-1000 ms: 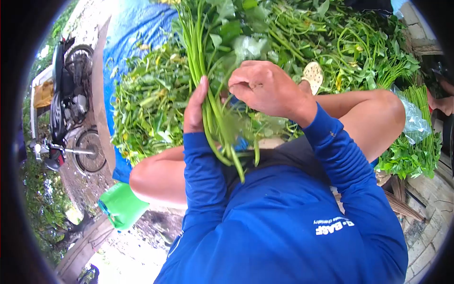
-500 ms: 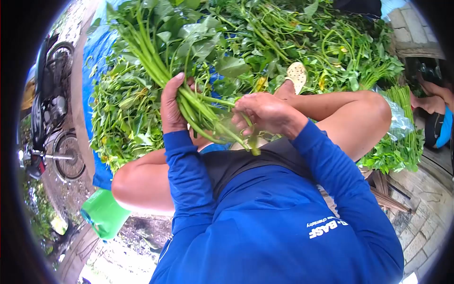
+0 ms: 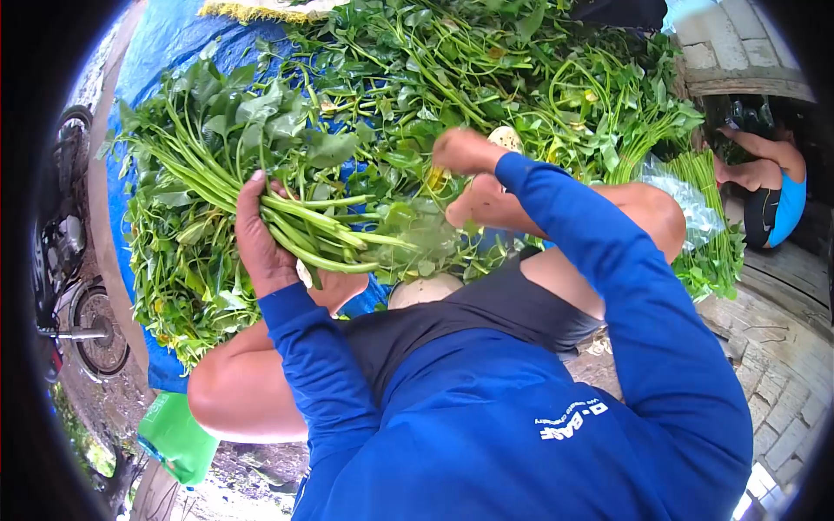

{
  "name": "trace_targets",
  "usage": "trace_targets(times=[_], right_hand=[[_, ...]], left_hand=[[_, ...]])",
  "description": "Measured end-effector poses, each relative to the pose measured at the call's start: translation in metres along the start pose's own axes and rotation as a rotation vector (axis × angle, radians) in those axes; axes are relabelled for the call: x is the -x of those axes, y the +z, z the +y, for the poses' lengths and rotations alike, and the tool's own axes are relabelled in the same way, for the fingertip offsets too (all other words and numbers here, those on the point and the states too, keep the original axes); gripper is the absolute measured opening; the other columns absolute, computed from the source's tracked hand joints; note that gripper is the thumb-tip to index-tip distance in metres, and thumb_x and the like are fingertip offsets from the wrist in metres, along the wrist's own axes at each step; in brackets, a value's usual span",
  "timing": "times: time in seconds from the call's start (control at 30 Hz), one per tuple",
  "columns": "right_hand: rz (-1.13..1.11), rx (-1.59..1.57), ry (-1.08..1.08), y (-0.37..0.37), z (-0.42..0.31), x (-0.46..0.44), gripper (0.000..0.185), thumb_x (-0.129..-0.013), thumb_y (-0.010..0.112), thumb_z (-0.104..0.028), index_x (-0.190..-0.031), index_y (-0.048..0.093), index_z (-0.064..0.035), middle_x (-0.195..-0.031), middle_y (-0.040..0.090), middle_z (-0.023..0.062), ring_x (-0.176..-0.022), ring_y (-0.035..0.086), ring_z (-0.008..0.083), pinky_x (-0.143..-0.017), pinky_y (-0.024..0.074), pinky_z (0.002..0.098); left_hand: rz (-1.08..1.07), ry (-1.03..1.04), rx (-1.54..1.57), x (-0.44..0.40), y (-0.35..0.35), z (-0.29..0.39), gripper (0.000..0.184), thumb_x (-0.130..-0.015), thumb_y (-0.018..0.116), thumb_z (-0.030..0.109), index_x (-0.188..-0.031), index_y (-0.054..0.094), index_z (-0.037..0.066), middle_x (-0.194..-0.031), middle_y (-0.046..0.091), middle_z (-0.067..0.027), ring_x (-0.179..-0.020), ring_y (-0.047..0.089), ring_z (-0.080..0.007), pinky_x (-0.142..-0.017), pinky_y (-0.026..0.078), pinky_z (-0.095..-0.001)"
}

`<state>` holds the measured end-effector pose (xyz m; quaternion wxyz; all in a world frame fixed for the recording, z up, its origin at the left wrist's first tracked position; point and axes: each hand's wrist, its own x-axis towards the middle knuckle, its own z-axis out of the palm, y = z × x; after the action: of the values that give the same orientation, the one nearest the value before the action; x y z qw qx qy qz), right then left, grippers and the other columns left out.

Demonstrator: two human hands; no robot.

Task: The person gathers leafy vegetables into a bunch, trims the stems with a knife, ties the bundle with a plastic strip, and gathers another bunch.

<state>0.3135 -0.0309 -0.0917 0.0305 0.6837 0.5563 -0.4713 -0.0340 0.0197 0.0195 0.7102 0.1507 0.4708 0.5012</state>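
— As we look down through the head view, where lies the bunch of long-stemmed greens (image 3: 208, 181)?
— Left of centre, in the left hand (image 3: 263, 239), which is curled around it; its long axis slants from leafy tops at upper left to stem ends at lower right.
— And the right hand (image 3: 469, 152)?
— Farther from it, fingers curled, above loose greens (image 3: 408, 52); we cannot tell whether it holds anything.

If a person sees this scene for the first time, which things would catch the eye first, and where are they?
Probably the bundle of leafy green stems, left of centre, held in the left hand, and the blue shirt filling the bottom centre. Loose greens spread over a blue tarp across the top may also draw the eye, as may the bright green item at lower left.
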Motion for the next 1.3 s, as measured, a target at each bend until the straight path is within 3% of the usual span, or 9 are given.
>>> trace_targets(times=[0.07,0.27,0.4,0.53,0.6,0.67,0.93,1.1,1.3], right_hand=[[0.579,-0.007,0.083,-0.009,0.058,-0.039,0.027,-0.086,0.068,-0.021,-0.107,0.077,-0.0080,-0.110,0.077,0.0202,-0.104,0.073,0.0418,-0.092,0.0582,0.0483],[0.847,0.061,0.188,-0.001,0.084,-0.082,0.021,-0.090,0.068,-0.022,-0.105,0.074,-0.0087,-0.115,0.074,0.0215,-0.110,0.069,0.0464,-0.096,0.0564,0.0525],[0.706,0.106,0.119,-0.021,0.091,-0.094,0.022,-0.091,0.071,-0.026,-0.104,0.072,-0.0083,-0.113,0.073,0.0213,-0.110,0.068,0.0463,-0.097,0.0553,0.0543],[0.623,-0.064,-0.004,-0.069,0.092,-0.084,0.030,-0.093,0.071,-0.026,-0.119,0.077,-0.0120,-0.115,0.077,0.0210,-0.110,0.073,0.0380,-0.099,0.0569,0.0456],[0.481,-0.228,-0.081,-0.105,0.075,-0.060,0.038,-0.095,0.074,-0.028,-0.123,0.076,-0.0020,-0.114,0.080,0.0126,-0.104,0.075,0.0213,-0.094,0.0575,0.0348],[0.398,-0.350,-0.058,-0.136,0.045,-0.026,0.036,-0.096,0.074,-0.026,-0.123,0.077,-0.0014,-0.110,0.080,0.0091,-0.099,0.073,0.0166,-0.091,0.0573,0.0318],[0.536,-0.650,-0.091,-0.158,-0.057,0.112,0.033,-0.095,0.077,-0.027,-0.119,0.074,-0.0045,-0.096,0.074,-0.0025,-0.082,0.063,0.0049,-0.068,0.0438,0.0215],[0.742,-0.661,-0.341,-0.128,-0.076,0.135,0.026,-0.097,0.075,-0.011,-0.118,0.073,0.0050,-0.104,0.075,0.0021,-0.093,0.066,0.0069,-0.085,0.0540,0.0239],[0.863,-0.648,-0.400,-0.112,-0.118,0.160,0.023,-0.098,0.075,-0.009,-0.115,0.074,0.0059,-0.097,0.074,0.0020,-0.085,0.065,0.0066,-0.078,0.0533,0.0225]], left_hand=[[0.006,-0.031,0.013,-0.002,0.009,-0.009,0.019,-0.096,0.079,0.021,-0.099,0.067,0.007,-0.081,0.066,-0.0047,-0.069,0.064,-0.0165,-0.066,0.055,-0.0293],[0.045,-0.155,-0.163,-0.015,0.017,-0.031,0.020,-0.095,0.079,0.024,-0.097,0.068,0.008,-0.077,0.067,-0.0041,-0.065,0.066,-0.0137,-0.057,0.055,-0.0268],[0.023,-0.153,-0.188,-0.022,0.033,-0.039,0.019,-0.094,0.079,0.019,-0.092,0.066,0.004,-0.072,0.064,-0.0047,-0.059,0.065,-0.0145,-0.054,0.056,-0.0287],[0.040,-0.201,-0.102,-0.033,0.035,-0.046,0.020,-0.092,0.082,0.014,-0.094,0.066,0.004,-0.075,0.064,-0.0036,-0.058,0.065,-0.0145,-0.053,0.056,-0.0282],[-0.008,-0.175,-0.170,-0.038,0.030,-0.051,0.020,-0.094,0.082,0.020,-0.094,0.068,0.005,-0.075,0.066,-0.0033,-0.060,0.066,-0.0137,-0.056,0.057,-0.0270],[-0.008,-0.168,-0.194,-0.038,0.029,-0.055,0.021,-0.093,0.082,0.020,-0.094,0.069,0.004,-0.076,0.066,-0.0035,-0.060,0.066,-0.0136,-0.055,0.057,-0.0277],[-0.067,-0.173,-0.198,-0.027,0.025,-0.068,0.025,-0.090,0.086,0.022,-0.097,0.071,0.003,-0.077,0.067,-0.0043,-0.060,0.067,-0.0156,-0.055,0.057,-0.0301],[-0.100,-0.155,-0.223,-0.008,0.026,-0.065,0.027,-0.089,0.086,0.023,-0.099,0.072,0.002,-0.078,0.069,-0.0039,-0.062,0.067,-0.0151,-0.056,0.057,-0.0307],[-0.089,-0.153,-0.190,-0.002,0.018,-0.072,0.031,-0.089,0.087,0.025,-0.104,0.070,0.004,-0.082,0.068,-0.0027,-0.062,0.066,-0.0153,-0.056,0.056,-0.0319]])
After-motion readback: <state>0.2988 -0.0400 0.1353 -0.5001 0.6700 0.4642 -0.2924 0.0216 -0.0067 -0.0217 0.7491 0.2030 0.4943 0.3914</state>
